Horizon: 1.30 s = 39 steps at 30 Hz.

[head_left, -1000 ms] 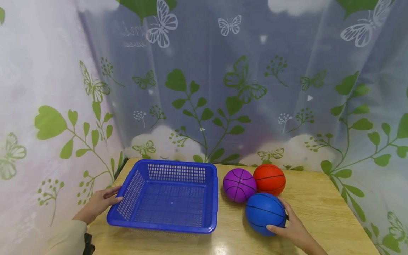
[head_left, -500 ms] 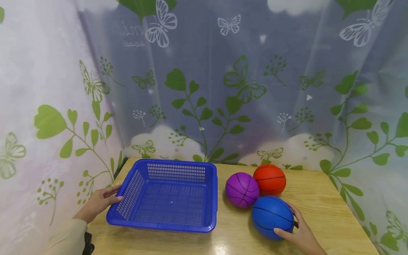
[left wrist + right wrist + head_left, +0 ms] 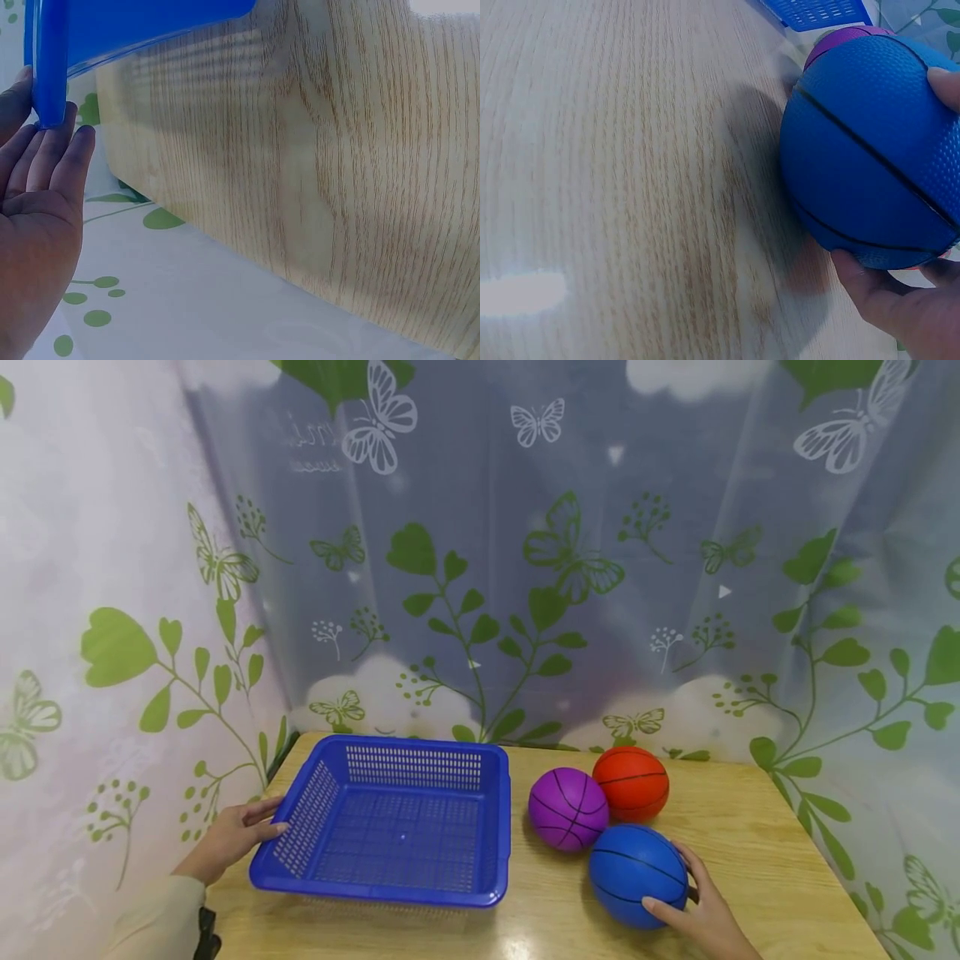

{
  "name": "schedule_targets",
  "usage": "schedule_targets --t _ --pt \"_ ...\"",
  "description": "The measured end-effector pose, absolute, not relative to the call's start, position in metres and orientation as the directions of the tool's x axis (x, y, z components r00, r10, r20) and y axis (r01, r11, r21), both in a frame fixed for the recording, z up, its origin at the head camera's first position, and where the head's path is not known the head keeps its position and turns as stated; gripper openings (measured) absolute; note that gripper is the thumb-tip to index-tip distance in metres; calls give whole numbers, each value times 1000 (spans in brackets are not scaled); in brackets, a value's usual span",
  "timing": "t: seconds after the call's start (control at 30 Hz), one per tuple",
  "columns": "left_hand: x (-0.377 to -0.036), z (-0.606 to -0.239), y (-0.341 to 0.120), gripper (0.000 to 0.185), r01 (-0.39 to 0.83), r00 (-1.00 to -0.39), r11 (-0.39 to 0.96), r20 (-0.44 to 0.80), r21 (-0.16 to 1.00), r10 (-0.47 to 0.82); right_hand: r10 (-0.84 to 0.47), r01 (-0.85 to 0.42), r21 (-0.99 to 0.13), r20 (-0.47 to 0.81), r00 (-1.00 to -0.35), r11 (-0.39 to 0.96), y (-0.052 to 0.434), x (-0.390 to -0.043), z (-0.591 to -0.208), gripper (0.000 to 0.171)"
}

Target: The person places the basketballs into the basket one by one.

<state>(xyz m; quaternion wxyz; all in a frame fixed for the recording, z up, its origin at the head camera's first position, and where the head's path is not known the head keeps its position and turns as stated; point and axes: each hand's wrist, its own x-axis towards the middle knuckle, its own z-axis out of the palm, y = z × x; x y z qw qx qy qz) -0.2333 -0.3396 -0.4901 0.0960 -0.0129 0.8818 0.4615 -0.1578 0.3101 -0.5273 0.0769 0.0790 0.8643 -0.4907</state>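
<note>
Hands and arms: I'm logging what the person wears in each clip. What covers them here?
The left hand is bare; a light beige sleeve covers that forearm, with a dark strap or cuff at its end. The right hand and visible wrist are bare. No gloves or rings show.

The head camera looks forward and down from above the near edge of the wooden table (image 3: 750,843), taking in the whole tabletop and the leaf-and-butterfly curtain (image 3: 480,568) behind it. The left wrist camera sits low and very close beside the left hand (image 3: 34,225), facing across the table's left edge, with only a corner of the blue basket (image 3: 52,60) in frame. The right wrist camera sits just above the tabletop, close on the blue ball (image 3: 874,150) and facing left across the wood toward the basket. All three views share the tabletop and basket; the head and right wrist views share the blue ball.
</note>
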Motion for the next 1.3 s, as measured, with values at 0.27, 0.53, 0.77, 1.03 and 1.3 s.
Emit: schedule_targets --t 0.27,0.53,0.77,1.03,1.3 --pt "-232 -489 -337 66 -114 -983 564 -176 818 56 75 261 -854 -255 -964 450 310 -157 -532 95" --pt "-233 -491 -339 66 -109 -983 571 -175 813 61 64 346 -900 -341 -938 266 305 -151 -536 97" --pt "-233 -492 -339 66 -109 -983 561 -172 820 61 29 362 -928 -361 -932 90 296 -148 -534 96" --pt "-233 -493 -339 65 -118 -983 550 -175 827 53 -10 340 -940 -341 -940 31 285 -147 -518 92" --pt "-233 -493 -340 65 -97 -985 554 -160 827 67 -82 260 -964 -255 -963 -61 260 -155 -497 84"
